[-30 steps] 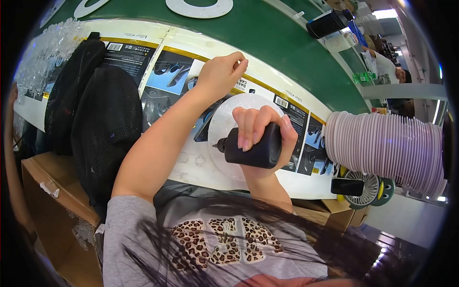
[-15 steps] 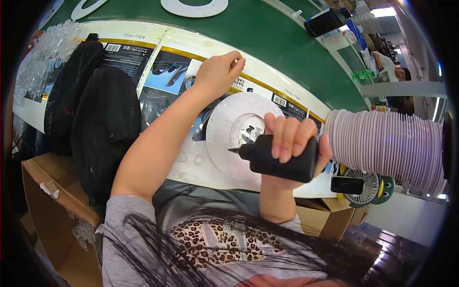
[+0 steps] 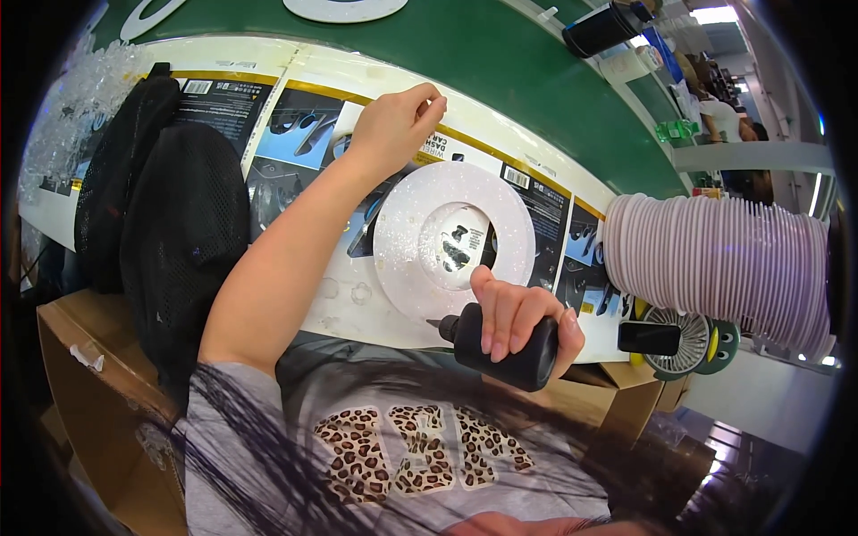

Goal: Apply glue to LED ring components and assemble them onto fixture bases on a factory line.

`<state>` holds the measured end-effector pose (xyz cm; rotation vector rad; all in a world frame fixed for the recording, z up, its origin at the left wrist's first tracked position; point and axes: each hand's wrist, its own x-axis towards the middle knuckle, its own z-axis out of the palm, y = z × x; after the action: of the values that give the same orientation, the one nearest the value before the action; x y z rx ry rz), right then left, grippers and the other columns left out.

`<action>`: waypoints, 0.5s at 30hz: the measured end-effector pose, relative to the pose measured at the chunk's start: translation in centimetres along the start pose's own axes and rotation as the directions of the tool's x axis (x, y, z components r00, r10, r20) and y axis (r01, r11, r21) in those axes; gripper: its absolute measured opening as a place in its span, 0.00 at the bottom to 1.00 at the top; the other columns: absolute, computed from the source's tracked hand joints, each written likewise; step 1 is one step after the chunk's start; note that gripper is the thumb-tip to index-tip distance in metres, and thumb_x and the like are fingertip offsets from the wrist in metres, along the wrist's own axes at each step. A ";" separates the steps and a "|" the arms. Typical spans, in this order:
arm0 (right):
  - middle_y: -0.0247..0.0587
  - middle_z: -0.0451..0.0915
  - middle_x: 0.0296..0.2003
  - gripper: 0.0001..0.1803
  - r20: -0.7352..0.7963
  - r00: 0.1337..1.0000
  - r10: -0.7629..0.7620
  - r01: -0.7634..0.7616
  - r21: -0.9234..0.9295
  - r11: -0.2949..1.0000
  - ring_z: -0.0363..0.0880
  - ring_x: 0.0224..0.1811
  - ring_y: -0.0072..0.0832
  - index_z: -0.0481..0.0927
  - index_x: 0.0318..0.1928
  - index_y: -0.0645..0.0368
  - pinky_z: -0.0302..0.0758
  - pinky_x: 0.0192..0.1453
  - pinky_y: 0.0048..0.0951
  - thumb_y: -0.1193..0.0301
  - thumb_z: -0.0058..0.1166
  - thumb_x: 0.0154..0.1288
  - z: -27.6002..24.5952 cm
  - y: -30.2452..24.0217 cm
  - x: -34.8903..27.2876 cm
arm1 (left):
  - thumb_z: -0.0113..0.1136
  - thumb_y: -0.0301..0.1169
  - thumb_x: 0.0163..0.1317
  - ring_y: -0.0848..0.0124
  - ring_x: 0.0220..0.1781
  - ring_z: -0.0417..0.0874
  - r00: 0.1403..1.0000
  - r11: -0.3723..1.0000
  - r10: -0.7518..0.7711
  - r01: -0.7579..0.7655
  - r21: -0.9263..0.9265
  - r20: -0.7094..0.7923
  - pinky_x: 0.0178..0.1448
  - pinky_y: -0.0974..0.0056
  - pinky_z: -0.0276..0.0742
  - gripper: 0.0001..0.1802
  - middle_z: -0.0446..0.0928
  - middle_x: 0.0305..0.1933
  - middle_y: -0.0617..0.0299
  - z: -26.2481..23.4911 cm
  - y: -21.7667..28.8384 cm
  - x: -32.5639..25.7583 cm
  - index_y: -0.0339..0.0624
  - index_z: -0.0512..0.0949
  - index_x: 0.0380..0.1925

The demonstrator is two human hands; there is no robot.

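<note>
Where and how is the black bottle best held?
Probably around the broad body of the black bottle, coming from the end opposite the nozzle, as the right hand does. The body is thick enough to wrap fingers around; the nozzle is thin, tapered and points left, so it is likely best left clear.

Workshop or small factory, by look. Long green work surface (image 3: 518, 71) across top of frame; many identical white rings (image 3: 715, 268) stacked at right; clear plastic pieces (image 3: 76, 116) heaped at upper left; black nozzle bottle (image 3: 523, 371) at lower centre. Cardboard box (image 3: 116, 420) at lower left. Another person (image 3: 719, 116) in background at upper right; tube light (image 3: 815, 207) near right edge.
</note>
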<state>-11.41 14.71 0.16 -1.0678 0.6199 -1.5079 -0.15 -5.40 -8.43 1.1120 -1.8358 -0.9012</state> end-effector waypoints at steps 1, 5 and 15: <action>0.31 0.68 0.11 0.28 0.006 1.000 -0.001 0.001 -0.005 1.000 0.61 0.14 0.22 0.65 0.15 0.53 0.57 0.44 0.27 0.51 0.27 0.65 0.0 -0.1 0.0 | 0.48 0.37 0.64 0.71 0.19 0.74 1.000 1.000 0.012 -0.012 -0.001 -0.002 0.27 0.67 0.67 0.13 0.75 0.18 0.62 0.0 0.2 0.1 0.40 0.76 0.31; 0.32 0.69 0.11 0.26 -0.016 1.000 -0.021 0.021 -0.029 0.999 0.62 0.14 0.21 0.65 0.16 0.54 0.54 0.41 0.29 0.54 0.25 0.65 0.3 0.0 -0.2 | 0.48 0.37 0.64 0.71 0.20 0.74 1.000 1.000 0.025 -0.025 0.000 -0.007 0.27 0.67 0.67 0.13 0.75 0.18 0.62 0.1 0.2 0.1 0.40 0.76 0.31; 0.31 0.67 0.10 0.26 -0.028 0.999 -0.018 0.017 -0.046 0.999 0.60 0.13 0.21 0.64 0.14 0.53 0.55 0.41 0.29 0.55 0.24 0.65 0.4 0.5 -0.1 | 0.48 0.37 0.64 0.72 0.20 0.74 1.000 1.000 0.024 -0.024 0.005 -0.011 0.27 0.67 0.67 0.13 0.75 0.17 0.62 0.2 0.1 0.2 0.40 0.76 0.31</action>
<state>-10.86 14.74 -0.07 -1.0908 0.6696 -1.5324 -0.43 -5.48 -8.44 1.0936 -1.8396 -0.8745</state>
